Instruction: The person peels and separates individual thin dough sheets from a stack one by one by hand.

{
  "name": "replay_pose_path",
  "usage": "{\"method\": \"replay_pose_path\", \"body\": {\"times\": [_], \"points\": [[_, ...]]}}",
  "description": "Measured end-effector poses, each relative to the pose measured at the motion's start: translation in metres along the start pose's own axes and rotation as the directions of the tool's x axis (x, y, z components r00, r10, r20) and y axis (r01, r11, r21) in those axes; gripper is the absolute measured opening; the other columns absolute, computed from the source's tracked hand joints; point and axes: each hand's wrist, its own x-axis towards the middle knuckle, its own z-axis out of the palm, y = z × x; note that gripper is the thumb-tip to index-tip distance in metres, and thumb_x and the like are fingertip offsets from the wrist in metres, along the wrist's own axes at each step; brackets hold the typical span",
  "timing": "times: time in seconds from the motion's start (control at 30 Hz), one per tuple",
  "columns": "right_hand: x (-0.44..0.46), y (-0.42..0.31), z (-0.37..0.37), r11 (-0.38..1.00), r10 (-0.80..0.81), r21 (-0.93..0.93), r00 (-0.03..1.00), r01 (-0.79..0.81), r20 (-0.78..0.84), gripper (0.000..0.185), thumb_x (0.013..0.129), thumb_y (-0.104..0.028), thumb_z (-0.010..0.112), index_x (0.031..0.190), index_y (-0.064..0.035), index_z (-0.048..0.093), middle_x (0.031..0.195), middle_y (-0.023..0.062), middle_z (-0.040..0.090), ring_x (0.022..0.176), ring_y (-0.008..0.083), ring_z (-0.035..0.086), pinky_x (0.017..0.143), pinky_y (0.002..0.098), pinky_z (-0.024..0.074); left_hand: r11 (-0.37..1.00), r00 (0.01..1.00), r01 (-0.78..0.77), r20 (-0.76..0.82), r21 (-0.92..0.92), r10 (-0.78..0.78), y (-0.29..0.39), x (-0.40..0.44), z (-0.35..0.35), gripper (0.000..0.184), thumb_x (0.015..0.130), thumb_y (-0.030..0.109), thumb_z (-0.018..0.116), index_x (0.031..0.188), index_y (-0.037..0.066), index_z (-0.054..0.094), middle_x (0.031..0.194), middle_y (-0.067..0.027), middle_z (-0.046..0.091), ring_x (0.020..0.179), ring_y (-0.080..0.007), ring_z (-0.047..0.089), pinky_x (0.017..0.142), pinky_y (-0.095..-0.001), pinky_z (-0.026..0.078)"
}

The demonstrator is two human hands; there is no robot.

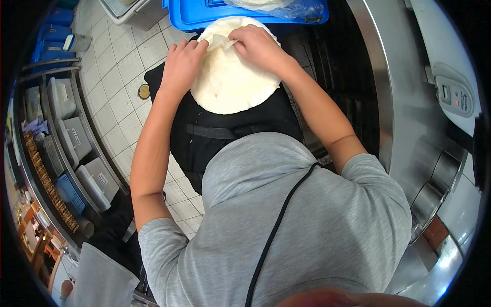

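A pale, round, thin dough sheet [232, 84], perhaps one of a stack, lies over the black cloth on my lap. Near its far edge, a thin translucent flap [219, 42] is lifted and creased between my hands. My left hand [185, 60] is closed at the sheet's left edge, its fingertips curled against the flap. From the right, my right hand [258, 47] pinches the flap's other side between thumb and fingers. Whether the flap belongs to the top sheet or is a separate layer, I cannot tell.
A blue lidded tub [192, 18] with plastic-wrapped pale rounds [261, 5] stands just beyond the sheet. Lidded grey bins [94, 179] line a rack on the left. A steel counter [378, 61] runs along the right. Another person's grey garment [99, 279] shows at lower left.
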Motion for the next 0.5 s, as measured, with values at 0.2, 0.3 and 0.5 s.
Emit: {"method": "replay_pose_path", "body": {"times": [0.2,0.3,0.5], "points": [[-0.006,-0.005,-0.005,0.992,0.058,0.108,0.998,-0.061,0.029,0.023,0.098,-0.011,0.065,0.116,-0.0076,0.079,0.104,0.0210,0.080,0.102,0.0421,0.075,0.095,0.0526,0.0582,0.998,1.000,0.018,0.009,-0.063,-0.018,0.000,-0.002,-0.001,0.013,0.105,0.018,0.063,0.116,0.012,0.063,0.095,-0.0087,0.073,0.095,-0.0314,0.069,0.085,-0.0470,0.048],[-0.009,-0.004,-0.007,0.996,0.045,0.078,0.995,-0.052,0.086,0.027,0.095,-0.008,0.067,0.120,-0.0058,0.077,0.110,0.0170,0.080,0.108,0.0379,0.075,0.097,0.0479,0.0584,0.999,0.998,0.024,0.055,-0.031,-0.022,0.000,-0.002,0.000,0.015,0.103,0.016,0.064,0.117,0.012,0.062,0.094,-0.0087,0.073,0.092,-0.0318,0.069,0.084,-0.0474,0.048],[-0.009,0.000,-0.020,0.991,-0.121,0.067,0.980,0.112,0.155,0.030,0.090,-0.003,0.071,0.119,-0.0069,0.079,0.111,0.0143,0.080,0.110,0.0356,0.075,0.101,0.0466,0.0573,0.977,0.997,0.078,0.035,-0.197,-0.073,-0.001,-0.003,-0.001,0.031,0.095,0.016,0.075,0.124,0.012,0.064,0.115,-0.0083,0.076,0.109,-0.0329,0.068,0.093,-0.0474,0.050]]}}
